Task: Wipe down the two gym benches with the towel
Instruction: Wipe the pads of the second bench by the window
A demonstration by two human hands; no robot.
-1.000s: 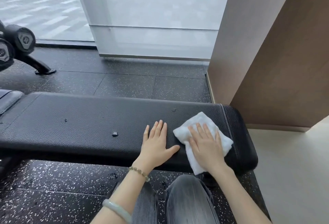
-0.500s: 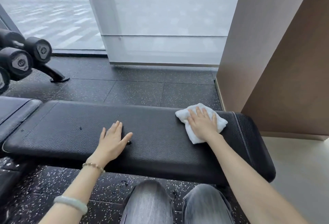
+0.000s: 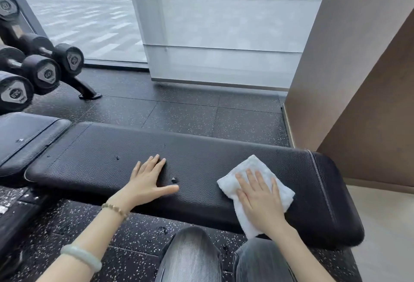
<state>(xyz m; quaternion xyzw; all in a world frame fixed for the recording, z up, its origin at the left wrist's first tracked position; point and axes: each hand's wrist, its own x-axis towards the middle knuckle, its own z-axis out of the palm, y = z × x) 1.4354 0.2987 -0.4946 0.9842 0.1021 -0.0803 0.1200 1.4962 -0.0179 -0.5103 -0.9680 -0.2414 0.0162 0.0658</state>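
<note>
While the right hand (image 3: 257, 199) lies flat with straight fingers on the white towel (image 3: 254, 165), pressing it onto the black bench (image 3: 212, 158) at the lower right of the frame, the left hand (image 3: 147, 181) rests flat on the bench top near the middle, fingers spread wide and holding nothing. The towel is folded, and part of it hangs over the near edge of the bench. I think the wiping is only partly done. The towel sits near the right end, and the long stretch to its left looks like it needs a wipe, though I cannot tell clean parts from dirty ones. A small pale speck (image 3: 173, 179) shows just beside the left thumb. Another black pad (image 3: 26, 134) sits at the left edge of the frame. I cannot tell if it is the second bench, and that bench is likely left to do. No bucket, bin or box shows. The only holder is the rack (image 3: 87, 91) at the upper left, with black dumbbells (image 3: 47, 73) resting on it.
</note>
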